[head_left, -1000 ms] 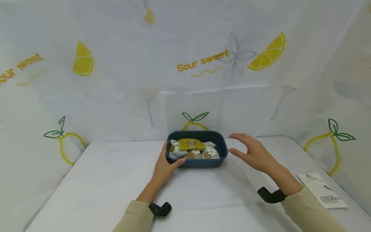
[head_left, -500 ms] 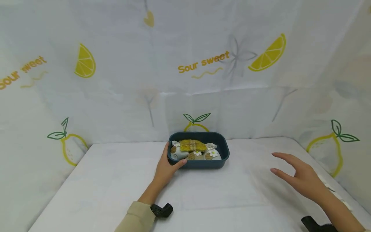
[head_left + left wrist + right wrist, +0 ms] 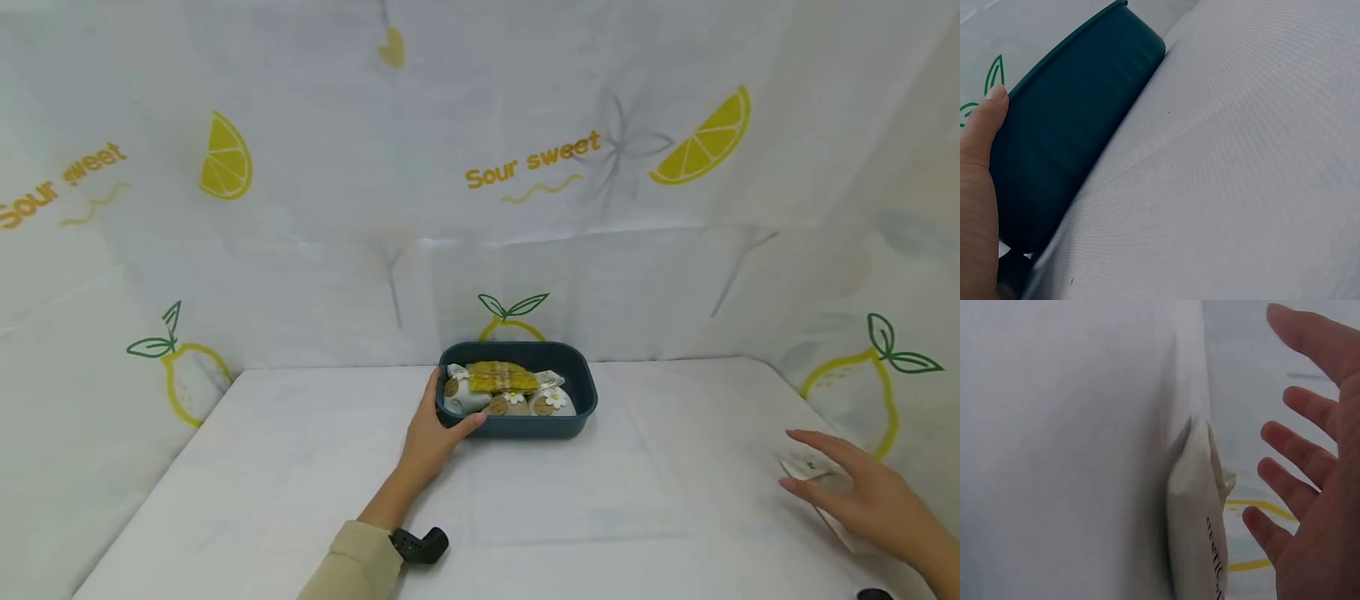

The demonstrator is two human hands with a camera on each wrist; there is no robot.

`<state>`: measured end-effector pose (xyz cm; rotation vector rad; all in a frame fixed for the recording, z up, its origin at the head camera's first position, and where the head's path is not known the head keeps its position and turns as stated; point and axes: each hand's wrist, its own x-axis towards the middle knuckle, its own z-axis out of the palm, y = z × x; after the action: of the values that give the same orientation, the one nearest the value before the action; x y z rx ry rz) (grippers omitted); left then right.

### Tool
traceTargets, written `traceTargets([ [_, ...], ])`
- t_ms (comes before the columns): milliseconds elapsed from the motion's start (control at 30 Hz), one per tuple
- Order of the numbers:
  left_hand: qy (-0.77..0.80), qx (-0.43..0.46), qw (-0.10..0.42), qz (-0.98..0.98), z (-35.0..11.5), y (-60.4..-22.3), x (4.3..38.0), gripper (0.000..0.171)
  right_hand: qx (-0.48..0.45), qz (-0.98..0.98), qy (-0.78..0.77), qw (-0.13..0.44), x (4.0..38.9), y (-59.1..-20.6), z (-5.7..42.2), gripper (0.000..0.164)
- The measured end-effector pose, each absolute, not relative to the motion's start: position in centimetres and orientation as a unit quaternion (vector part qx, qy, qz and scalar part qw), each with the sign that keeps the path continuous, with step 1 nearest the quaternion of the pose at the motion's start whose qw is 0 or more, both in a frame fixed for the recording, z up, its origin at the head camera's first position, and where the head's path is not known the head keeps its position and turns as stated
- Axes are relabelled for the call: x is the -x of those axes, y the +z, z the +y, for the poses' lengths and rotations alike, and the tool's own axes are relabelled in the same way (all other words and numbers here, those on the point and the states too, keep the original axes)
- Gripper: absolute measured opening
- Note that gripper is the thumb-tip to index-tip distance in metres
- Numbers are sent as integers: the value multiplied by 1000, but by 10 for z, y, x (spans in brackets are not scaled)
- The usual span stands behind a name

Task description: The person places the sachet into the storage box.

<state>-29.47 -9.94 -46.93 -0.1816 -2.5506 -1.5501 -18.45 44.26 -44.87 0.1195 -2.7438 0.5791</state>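
Note:
A dark blue plastic bin (image 3: 525, 427) stands at the back middle of the table. My left hand (image 3: 429, 437) grips its left end, thumb along the front wall; the left wrist view shows that thumb against the bin's side (image 3: 1072, 119). Inside lie several small pale round bundles (image 3: 553, 402) with brown round tags and white flowers. Across them rests a yellow packet (image 3: 501, 377) with silvery ends. At the right, my right hand (image 3: 870, 496) hovers with spread fingers over a flat off-white cloth pouch (image 3: 1196, 506) printed with black letters, apart from it in the right wrist view.
A white cloth covers the table (image 3: 300, 483). Directly behind the bin rises a white curtain (image 3: 337, 208) printed with lemons and "Sour sweet", continuing along both sides.
My right hand has moved from beside the bin's right end across to the cloth pouch at the right. My left hand keeps its grip on the bin, which has stayed in place.

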Motion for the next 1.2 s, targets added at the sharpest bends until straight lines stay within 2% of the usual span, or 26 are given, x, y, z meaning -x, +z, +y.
traceTargets([
  [267, -520, 58, 76, -849, -97, -470, 295, 107, 17, -978, 183, 98, 183, -456, 460, 78],
  [500, -514, 61, 76, -852, -98, -470, 296, 108, 36, -968, 217, 121, 185, -474, 449, 69],
  [833, -513, 60, 76, -853, -97, -470, 296, 109, 36, -969, 207, 132, 194, -468, 402, 61],
  [1067, -517, 62, 75, -850, -97, -469, 295, 110, 87, -964, 232, 95, 197, -457, 375, 73],
  [1200, -520, 61, 73, -849, -98, -468, 294, 110, 78, -958, 270, 56, 199, -449, 367, 82],
])
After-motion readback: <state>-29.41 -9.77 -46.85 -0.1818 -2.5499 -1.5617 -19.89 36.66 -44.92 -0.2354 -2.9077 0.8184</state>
